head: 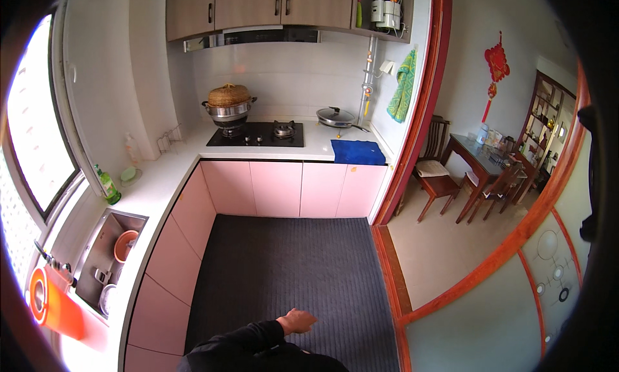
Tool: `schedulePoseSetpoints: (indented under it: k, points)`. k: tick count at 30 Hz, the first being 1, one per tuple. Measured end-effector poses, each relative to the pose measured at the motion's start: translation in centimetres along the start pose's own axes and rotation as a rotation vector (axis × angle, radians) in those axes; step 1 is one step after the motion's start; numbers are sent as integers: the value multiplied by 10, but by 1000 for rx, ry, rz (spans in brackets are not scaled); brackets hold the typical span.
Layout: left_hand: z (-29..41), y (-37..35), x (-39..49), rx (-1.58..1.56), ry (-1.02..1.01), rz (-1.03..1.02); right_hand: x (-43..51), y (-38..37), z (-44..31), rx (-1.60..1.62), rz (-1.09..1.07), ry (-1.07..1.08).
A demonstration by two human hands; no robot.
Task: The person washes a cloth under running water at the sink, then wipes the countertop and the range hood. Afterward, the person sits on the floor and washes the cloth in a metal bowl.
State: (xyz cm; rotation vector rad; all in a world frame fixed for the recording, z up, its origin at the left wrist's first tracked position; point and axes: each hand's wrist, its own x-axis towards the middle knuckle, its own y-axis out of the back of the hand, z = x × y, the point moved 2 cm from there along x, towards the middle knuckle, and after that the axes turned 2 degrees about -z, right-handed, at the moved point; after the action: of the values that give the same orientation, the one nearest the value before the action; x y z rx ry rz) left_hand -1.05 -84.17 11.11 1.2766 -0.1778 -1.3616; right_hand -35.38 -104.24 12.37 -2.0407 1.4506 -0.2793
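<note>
My left hand [297,321], at the end of a black sleeve, reaches across the front of my body above the dark ribbed floor mat [290,265]. Its fingers look curled and point right; nothing shows in them, though their undersides are hidden. My right hand is out of view. Ahead, a black gas hob [263,141] carries a metal pot [229,113] with a woven domed lid [228,96] on its left burner. Right of the hob stand a frying pan [338,118] with a glass lid and, nearer the counter edge, a blue cloth [358,152].
Pink cabinets [275,188] line the front and left. On the left are a steel sink [92,270] holding bowls, a green bottle [110,187] and an orange container [58,304]. At right, a wooden door frame [387,256] opens towards a table [476,154] and chairs.
</note>
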Motion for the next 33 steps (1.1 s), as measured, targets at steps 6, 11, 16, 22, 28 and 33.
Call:
schedulePoseSetpoints:
  k: [6,11,16,22,28,33]
  points:
    - [-19,-8,-12,-17,-54,93,3,6,9,-128,32,17]
    - [-32,-19,-27,-76,2,152,5,31,18,-334,63,70]
    - [-49,-18,-41,-10,66,7,-1,70,20,-630,94,171]
    - [-81,-3,-48,-259,123,81,29,49,12,-430,111,129]
    - [-138,54,-64,-316,143,142,101,-52,-34,370,48,10]
    - [-199,99,-68,-291,147,360,147,-170,-75,505,-228,35]
